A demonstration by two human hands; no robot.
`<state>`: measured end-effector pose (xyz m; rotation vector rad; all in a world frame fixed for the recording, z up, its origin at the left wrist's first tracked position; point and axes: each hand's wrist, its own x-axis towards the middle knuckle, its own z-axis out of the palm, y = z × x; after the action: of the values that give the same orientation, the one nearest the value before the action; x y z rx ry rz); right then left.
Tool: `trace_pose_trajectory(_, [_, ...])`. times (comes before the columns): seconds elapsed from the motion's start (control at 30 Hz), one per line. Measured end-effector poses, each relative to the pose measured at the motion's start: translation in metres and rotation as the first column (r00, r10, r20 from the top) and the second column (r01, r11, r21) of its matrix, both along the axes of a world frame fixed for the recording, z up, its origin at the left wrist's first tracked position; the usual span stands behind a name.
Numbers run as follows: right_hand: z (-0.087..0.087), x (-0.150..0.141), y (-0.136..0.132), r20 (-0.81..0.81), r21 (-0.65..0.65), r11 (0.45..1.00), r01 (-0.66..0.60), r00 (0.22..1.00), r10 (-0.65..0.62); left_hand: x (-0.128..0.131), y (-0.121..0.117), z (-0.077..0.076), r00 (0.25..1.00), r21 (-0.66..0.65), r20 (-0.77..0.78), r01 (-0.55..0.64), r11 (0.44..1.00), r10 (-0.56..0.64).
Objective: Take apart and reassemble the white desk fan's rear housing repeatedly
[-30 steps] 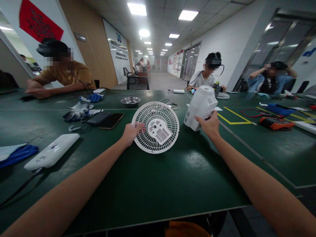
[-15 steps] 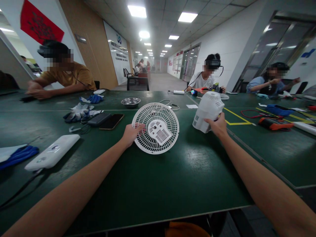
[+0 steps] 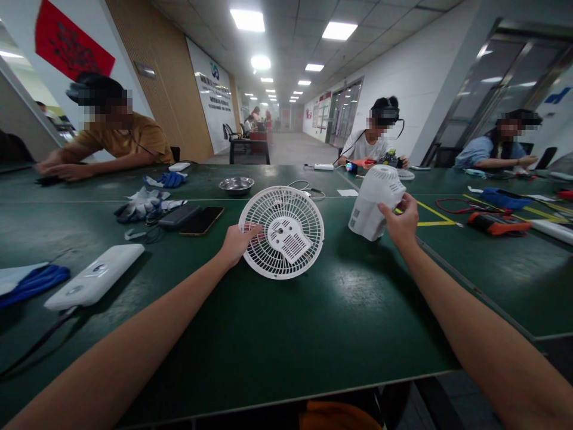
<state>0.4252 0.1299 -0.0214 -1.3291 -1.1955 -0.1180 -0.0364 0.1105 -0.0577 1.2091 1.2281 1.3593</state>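
A round white fan grille (image 3: pixel 289 239) stands tilted up over the green table, its slotted centre plate facing me. My left hand (image 3: pixel 238 243) is closed on its left rim, with the thumb in front and fingers showing behind the bars. To the right, a white plastic fan base (image 3: pixel 375 200) with vent slots at its top rests on the table. My right hand (image 3: pixel 401 221) is closed on the right side of that housing, thumb on the near face and fingers at the upper edge.
On the left lie a white power bank (image 3: pixel 96 276), a phone (image 3: pixel 202 221), gloves (image 3: pixel 141 204) and a blue bundle (image 3: pixel 38 283). A metal bowl (image 3: pixel 236 186) sits farther back. An orange multimeter (image 3: pixel 499 223) lies right. Several people sit around the green table (image 3: pixel 286 334).
My right hand has shifted its grip slightly up and to the right on the fan base. The grille and my left hand have barely moved. A person at far right has lowered their hands.
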Motion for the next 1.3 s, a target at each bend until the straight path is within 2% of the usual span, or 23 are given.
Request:
trace_pose_trajectory(0.2, [0.000, 0.002, 0.001, -0.003, 0.008, 0.999, -0.040, 0.999, 0.040, 0.002, -0.004, 0.005, 1.000, -0.014, 0.021, 0.002, 1.000, -0.002])
trace_pose_trajectory(0.4, [0.006, 0.000, -0.003, 0.183, 0.098, 0.995, 0.037, 0.982, -0.054, 0.004, -0.004, 0.005, 1.000, 0.004, 0.024, 0.000, 1.000, 0.000])
trace_pose_trajectory(0.53, [0.014, -0.015, -0.013, 0.321, 0.188, 0.979, 0.072, 0.938, -0.131, 0.003, -0.003, 0.003, 1.000, 0.007, 0.019, 0.003, 1.000, -0.003])
trace_pose_trajectory(0.63, [0.018, -0.036, -0.024, 0.371, 0.181, 0.983, 0.008, 0.926, -0.076, 0.003, -0.004, 0.003, 1.000, 0.008, 0.016, 0.003, 1.000, -0.003])
trace_pose_trajectory(0.8, [0.009, -0.077, -0.034, 0.454, 0.005, 0.988, -0.155, 0.881, 0.136, 0.002, -0.003, 0.003, 1.000, 0.005, 0.003, 0.006, 1.000, -0.006])
trace_pose_trajectory(0.97, [-0.010, -0.097, -0.032, 0.466, -0.237, 0.949, -0.209, 0.833, 0.300, 0.002, -0.003, 0.002, 1.000, 0.011, 0.000, -0.001, 1.000, 0.001])
trace_pose_trajectory(1.07, [-0.016, -0.098, -0.029, 0.450, -0.347, 0.919, -0.188, 0.826, 0.339, 0.002, -0.004, 0.004, 1.000, 0.009, 0.000, 0.012, 1.000, -0.012])
trace_pose_trajectory(1.2, [-0.018, -0.096, -0.028, 0.408, -0.451, 0.884, -0.121, 0.854, 0.325, 0.001, -0.006, 0.005, 1.000, -0.003, -0.008, 0.021, 1.000, -0.021])
trace_pose_trajectory(1.3, [-0.019, -0.094, -0.028, 0.390, -0.541, 0.838, -0.064, 0.864, 0.318, 0.001, -0.004, 0.003, 1.000, 0.007, -0.011, 0.019, 1.000, -0.019])
